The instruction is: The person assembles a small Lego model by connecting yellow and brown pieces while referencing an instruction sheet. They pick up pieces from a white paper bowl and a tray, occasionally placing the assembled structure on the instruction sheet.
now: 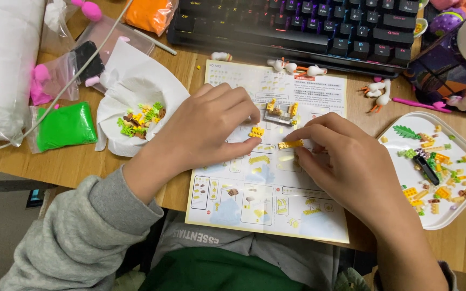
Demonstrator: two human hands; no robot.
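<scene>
Clearly early in build. Far left on tabletop (82, 167): sealed bag of green clay (64, 126), untouched; next, white bowl (136, 86) w/ loose green & brown bricks, unused. Left hand (211, 132), grip pinched on small yellow brick (256, 132) over instruction sheet (268, 205). Mid sheet: small grey-and-yellow build (280, 112), only a few pcs joined. Right hand (346, 161), grip clamped on long yellow brick (290, 144), not yet attached. Far right: white tray (454, 218) full of loose bricks, most left to place.
</scene>
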